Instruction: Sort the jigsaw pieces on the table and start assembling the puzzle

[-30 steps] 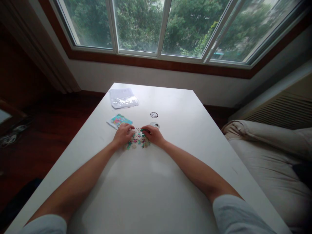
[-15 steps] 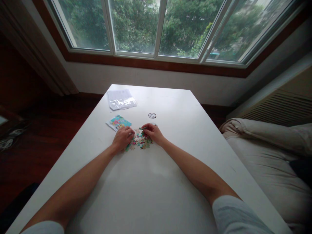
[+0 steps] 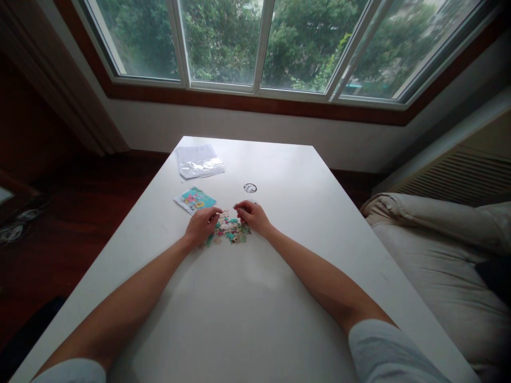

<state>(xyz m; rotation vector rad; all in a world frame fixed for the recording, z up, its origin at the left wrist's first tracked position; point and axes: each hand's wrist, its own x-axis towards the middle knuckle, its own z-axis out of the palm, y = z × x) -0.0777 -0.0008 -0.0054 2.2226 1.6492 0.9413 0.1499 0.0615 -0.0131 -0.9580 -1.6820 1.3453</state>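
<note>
A loose heap of small, multicoloured jigsaw puzzle pieces (image 3: 230,230) lies on the white table (image 3: 239,308). At its left edge rests my left hand (image 3: 200,225), fingers loosely bent and the index finger reaching over the pieces; I see nothing held in it. My right hand (image 3: 253,217) is just above the heap's right side, thumb and fingers pinched on a small dark puzzle piece (image 3: 235,206), mostly covered by the fingertips. Behind my left hand lies a picture packet (image 3: 195,199) in turquoise, pink and yellow.
A clear plastic bag (image 3: 200,161) with whitish sheets lies near the table's far left corner. Beyond the heap is a round hole (image 3: 250,188) in the tabletop. A beige sofa (image 3: 435,255) stands along the right, and a window (image 3: 259,48) is ahead.
My right hand has shifted slightly away from me and up, with the puzzle piece in its fingertips. The left index finger has stretched out a little over the heap.
</note>
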